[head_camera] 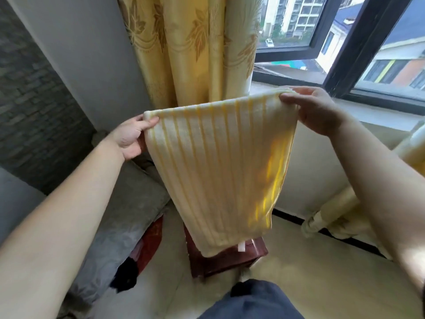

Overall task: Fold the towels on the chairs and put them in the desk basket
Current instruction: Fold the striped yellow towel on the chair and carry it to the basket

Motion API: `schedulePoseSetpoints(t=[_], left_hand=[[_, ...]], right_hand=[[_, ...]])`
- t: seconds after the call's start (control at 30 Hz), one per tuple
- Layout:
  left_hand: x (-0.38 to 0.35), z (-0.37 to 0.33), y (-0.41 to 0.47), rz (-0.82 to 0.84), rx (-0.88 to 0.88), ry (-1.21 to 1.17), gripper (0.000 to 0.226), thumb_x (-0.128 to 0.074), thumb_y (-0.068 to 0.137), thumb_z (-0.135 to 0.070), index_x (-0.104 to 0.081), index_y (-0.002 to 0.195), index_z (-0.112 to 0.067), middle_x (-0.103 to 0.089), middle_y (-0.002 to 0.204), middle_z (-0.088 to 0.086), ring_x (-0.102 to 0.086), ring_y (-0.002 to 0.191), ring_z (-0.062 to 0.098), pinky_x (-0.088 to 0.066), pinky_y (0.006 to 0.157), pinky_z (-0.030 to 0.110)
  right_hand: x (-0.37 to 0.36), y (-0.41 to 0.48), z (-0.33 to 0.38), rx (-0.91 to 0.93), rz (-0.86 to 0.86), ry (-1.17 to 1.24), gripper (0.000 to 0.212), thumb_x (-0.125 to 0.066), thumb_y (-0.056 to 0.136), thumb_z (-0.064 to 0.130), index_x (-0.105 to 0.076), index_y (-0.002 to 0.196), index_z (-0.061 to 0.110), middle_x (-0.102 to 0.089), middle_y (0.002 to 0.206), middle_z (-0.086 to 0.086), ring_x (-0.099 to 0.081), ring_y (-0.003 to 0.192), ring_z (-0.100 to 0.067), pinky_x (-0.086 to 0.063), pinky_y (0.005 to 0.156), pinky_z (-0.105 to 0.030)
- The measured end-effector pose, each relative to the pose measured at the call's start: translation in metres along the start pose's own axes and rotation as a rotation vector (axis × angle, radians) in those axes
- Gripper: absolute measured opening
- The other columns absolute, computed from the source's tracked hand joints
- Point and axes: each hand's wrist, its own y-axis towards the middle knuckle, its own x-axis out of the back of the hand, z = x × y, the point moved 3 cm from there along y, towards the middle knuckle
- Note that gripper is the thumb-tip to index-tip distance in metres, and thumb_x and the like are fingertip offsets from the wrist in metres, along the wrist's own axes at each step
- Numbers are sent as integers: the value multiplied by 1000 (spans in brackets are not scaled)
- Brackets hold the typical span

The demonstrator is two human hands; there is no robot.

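Observation:
A cream towel with yellow stripes (218, 171) hangs in the air in front of me, doubled over along its top edge. My left hand (131, 137) pinches the top left corner and my right hand (315, 109) pinches the top right corner, a little higher. The towel's lower end dangles just above a dark red wooden chair (227, 259) on the floor. No basket or desk is in view.
A yellow patterned curtain (190, 47) hangs behind the towel, beside a dark-framed window (340, 56). A grey sofa (119, 215) runs along the left. A cream radiator (340, 212) stands under the window at right. My dark-trousered knee (253, 300) shows at the bottom.

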Motion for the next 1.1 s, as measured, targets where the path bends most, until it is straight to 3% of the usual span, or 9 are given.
schedulePoseSetpoints(t=[0.1,0.2,0.33,0.43,0.6,0.77,0.93,1.03,1.1], left_hand=[[-5,23,26,-93,109,123,17,-55,96,-5,-66,110,-4,-77,86,4,-73,81,17,-61,73,34],[-15,38,48,-231,126,200,11,-58,95,-2,-67,93,-8,-74,70,0,-71,67,12,-59,65,32],[-30,38,66,-424,-89,377,28,-61,94,-6,-64,121,-7,-64,106,5,-60,95,15,-47,64,13],[-35,37,61,-469,-197,456,33,-61,93,-6,-63,125,-9,-59,111,2,-55,100,10,-41,61,-2],[-30,58,40,-452,-166,499,31,-61,85,-9,-69,114,-17,-67,101,0,-59,86,8,-44,65,12],[-33,41,18,-598,-291,372,12,-61,77,-21,-72,81,-21,-61,70,-9,-54,69,9,-41,55,18],[-33,5,2,-641,-405,573,21,-56,78,-25,-69,95,-29,-66,84,-13,-61,78,8,-49,68,21],[-34,-4,10,-601,-238,760,27,-51,86,-21,-70,105,-25,-68,98,-4,-61,90,20,-48,74,26],[-37,-3,15,-543,-131,831,26,-48,89,-18,-72,101,-18,-69,92,4,-62,81,26,-46,65,28]], right_hand=[[9,30,-39,-63,-59,-241,34,-69,91,9,-65,124,0,-70,103,-7,-67,89,-13,-57,81,-22],[17,60,-72,-7,-170,-602,29,-75,89,14,-72,117,11,-71,101,-5,-63,90,-14,-55,88,-25],[19,69,-87,131,-249,-793,19,-70,91,16,-75,110,17,-72,96,-4,-63,85,-17,-53,83,-25],[17,60,-95,218,-249,-888,25,-67,92,12,-71,117,12,-72,109,-10,-66,95,-26,-54,92,-37],[11,29,-111,271,-160,-1074,29,-62,95,10,-68,124,7,-64,111,-20,-65,96,-41,-52,89,-44],[-7,10,-73,376,-294,-1085,28,-53,99,20,-63,124,11,-57,115,-20,-61,95,-43,-51,83,-48],[-13,6,-27,428,-442,-1240,30,-46,103,29,-63,124,17,-59,120,-15,-53,113,-36,-47,80,-47],[-13,19,-16,359,-416,-1301,27,-49,102,27,-66,122,18,-63,121,-13,-56,111,-36,-50,79,-48],[-15,29,-17,289,-384,-1263,25,-53,100,20,-68,120,16,-64,119,-14,-60,107,-36,-51,83,-46]])
